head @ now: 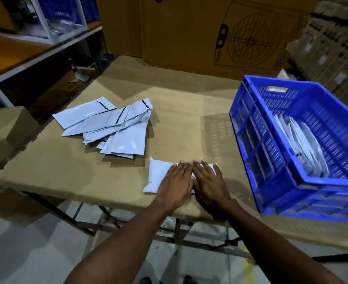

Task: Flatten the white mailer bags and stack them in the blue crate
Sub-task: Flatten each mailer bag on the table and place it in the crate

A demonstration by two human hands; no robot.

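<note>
Near the front edge of the cardboard-covered table [66,171], the left hand [176,184] and the right hand [208,184] lie side by side, both flat with fingers straight, pressing down on one white mailer bag [158,174]. Further back and to the left, a loose pile of mailer bags [109,125] lies fanned on the table. To the right stands the blue crate [271,160], with several white bags [300,146] already inside it. Behind the table stands a large cardboard box [210,31].
</note>
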